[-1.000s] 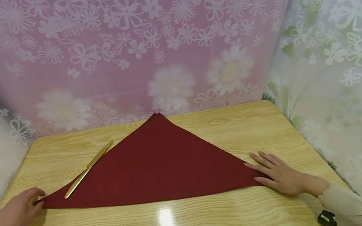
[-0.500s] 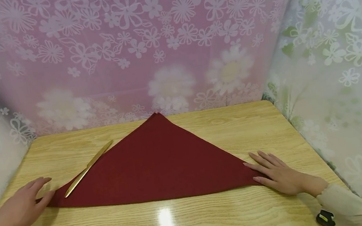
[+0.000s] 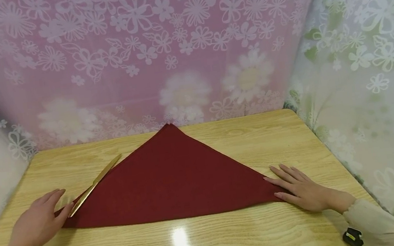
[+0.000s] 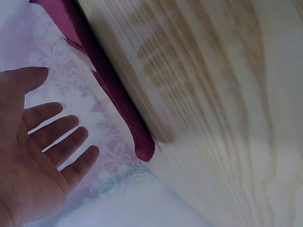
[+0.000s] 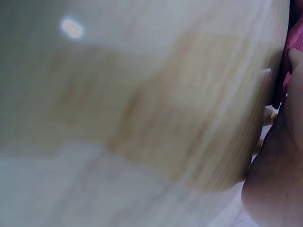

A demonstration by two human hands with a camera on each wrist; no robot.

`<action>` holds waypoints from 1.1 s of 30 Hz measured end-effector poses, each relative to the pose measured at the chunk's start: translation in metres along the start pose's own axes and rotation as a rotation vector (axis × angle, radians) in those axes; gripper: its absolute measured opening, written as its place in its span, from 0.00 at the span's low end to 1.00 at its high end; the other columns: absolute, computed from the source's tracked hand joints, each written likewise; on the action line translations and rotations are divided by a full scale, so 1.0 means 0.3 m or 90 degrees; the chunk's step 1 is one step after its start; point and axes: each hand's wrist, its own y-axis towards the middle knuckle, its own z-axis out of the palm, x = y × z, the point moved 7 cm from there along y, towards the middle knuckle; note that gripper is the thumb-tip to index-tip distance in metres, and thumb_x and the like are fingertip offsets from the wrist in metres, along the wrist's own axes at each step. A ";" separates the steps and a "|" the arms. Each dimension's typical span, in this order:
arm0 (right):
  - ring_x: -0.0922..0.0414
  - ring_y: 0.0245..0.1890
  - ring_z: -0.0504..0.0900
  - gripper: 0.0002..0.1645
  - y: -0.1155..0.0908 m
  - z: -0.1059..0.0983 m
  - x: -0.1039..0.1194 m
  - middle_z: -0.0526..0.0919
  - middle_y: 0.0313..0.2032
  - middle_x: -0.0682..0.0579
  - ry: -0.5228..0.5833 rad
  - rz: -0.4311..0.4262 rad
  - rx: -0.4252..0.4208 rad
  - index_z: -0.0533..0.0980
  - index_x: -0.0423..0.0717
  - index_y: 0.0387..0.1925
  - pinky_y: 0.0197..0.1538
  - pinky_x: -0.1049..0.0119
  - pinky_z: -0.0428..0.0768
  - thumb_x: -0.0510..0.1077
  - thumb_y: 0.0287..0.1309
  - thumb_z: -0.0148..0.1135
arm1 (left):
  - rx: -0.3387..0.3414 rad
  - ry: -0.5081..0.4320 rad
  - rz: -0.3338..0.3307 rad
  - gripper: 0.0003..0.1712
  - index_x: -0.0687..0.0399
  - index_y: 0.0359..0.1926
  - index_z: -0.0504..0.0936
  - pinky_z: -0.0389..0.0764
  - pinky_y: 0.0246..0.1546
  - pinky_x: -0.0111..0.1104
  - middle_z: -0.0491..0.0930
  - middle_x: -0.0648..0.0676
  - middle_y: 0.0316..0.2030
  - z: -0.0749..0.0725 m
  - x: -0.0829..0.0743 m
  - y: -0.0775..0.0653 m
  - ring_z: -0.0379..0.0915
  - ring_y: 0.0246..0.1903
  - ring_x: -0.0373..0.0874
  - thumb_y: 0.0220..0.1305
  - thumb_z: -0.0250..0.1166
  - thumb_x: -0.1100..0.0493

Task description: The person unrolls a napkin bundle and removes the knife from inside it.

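Observation:
A dark red cloth napkin (image 3: 174,180), folded into a triangle, lies with its peak toward the far edge of the table and its long fold toward me. Across its left slope rests a gold table knife (image 3: 94,185), blade tip pointing away. My left hand (image 3: 39,220) is by the napkin's left corner, close to the knife's handle end. In the left wrist view, the fingers of that hand (image 4: 47,151) are spread and apart from the napkin's rolled-looking edge (image 4: 118,99). My right hand (image 3: 305,192) rests flat on the right corner, fingers extended; the right wrist view shows only part of the hand (image 5: 281,175).
The wood-grain table (image 3: 227,239) carries a bright light reflection in front. A pink floral curtain (image 3: 133,90) stands behind it, and pale floral sheets (image 3: 370,75) flank the sides. A small black device (image 3: 352,238) sits at my right sleeve.
My left hand has let go of the napkin's left corner and moved right, toward the knife handle, with its fingers opening. My right hand, the knife and the napkin stay in place.

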 end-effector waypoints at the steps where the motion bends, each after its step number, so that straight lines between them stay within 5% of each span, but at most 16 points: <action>1: 0.35 0.70 0.45 0.30 0.000 0.001 0.000 0.49 0.72 0.41 0.000 -0.001 0.000 0.59 0.56 0.72 0.70 0.48 0.37 0.51 0.72 0.48 | -0.004 0.003 0.001 0.32 0.69 0.60 0.69 0.68 0.42 0.64 0.68 0.73 0.56 0.001 -0.006 0.001 0.64 0.52 0.73 0.68 0.57 0.46; 13: 0.37 0.70 0.47 0.31 -0.005 -0.009 0.008 0.51 0.72 0.41 -0.022 -0.054 -0.051 0.60 0.54 0.72 0.70 0.61 0.30 0.47 0.70 0.51 | 0.009 0.000 0.000 0.31 0.71 0.57 0.72 0.70 0.43 0.63 0.71 0.73 0.52 0.021 -0.065 0.033 0.65 0.50 0.73 0.67 0.59 0.47; 33: 0.36 0.70 0.46 0.31 -0.006 0.005 -0.012 0.50 0.72 0.42 -0.015 -0.024 -0.027 0.59 0.57 0.72 0.70 0.61 0.28 0.51 0.71 0.49 | 0.011 -0.005 0.002 0.25 0.72 0.50 0.76 0.76 0.31 0.53 0.75 0.67 0.41 0.046 -0.076 0.070 0.75 0.37 0.63 0.60 0.65 0.55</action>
